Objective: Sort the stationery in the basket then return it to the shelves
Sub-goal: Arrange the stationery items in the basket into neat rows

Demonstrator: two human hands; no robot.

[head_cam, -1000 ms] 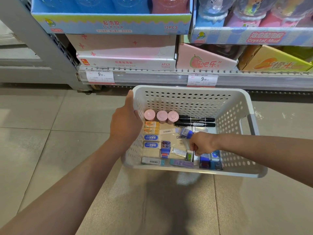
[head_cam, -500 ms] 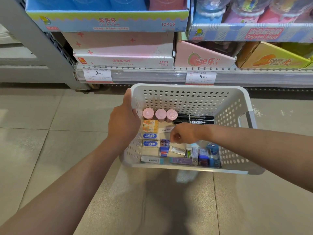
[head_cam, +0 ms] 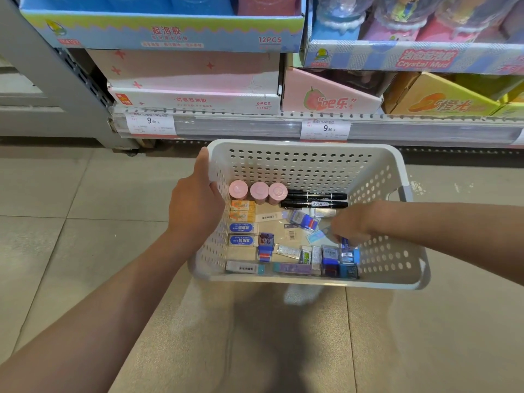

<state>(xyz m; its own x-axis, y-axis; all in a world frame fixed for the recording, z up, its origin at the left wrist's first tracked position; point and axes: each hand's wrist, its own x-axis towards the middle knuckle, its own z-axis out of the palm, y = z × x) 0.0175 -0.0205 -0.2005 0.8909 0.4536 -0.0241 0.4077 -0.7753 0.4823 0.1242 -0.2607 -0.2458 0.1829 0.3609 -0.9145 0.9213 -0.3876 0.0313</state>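
A white perforated basket (head_cam: 300,144) hangs above the floor in front of the shelves. My left hand (head_cam: 195,205) grips its left wall, thumb along the rim. Inside, three pink round caps (head_cam: 258,190) stand at the back beside two black markers (head_cam: 317,196). Orange erasers (head_cam: 242,206) and blue-labelled erasers (head_cam: 243,228) line the left side. More small erasers and packets (head_cam: 293,268) lie along the near wall. My right hand (head_cam: 353,224), blurred, is low in the right half with its fingers curled and pinches a small pale-blue packet (head_cam: 316,236).
The bottom shelf's price rail (head_cam: 283,129) runs just behind the basket, with pink boxes (head_cam: 192,80) and an orange box (head_cam: 442,103) above it. A grey shelf upright (head_cam: 56,66) slants at the left. Beige floor tiles (head_cam: 71,222) spread below and to the left.
My right hand moved from the near right corner to the basket's middle, then back toward the right side, now with a pale-blue packet at its fingertips. The left hand kept its grip.
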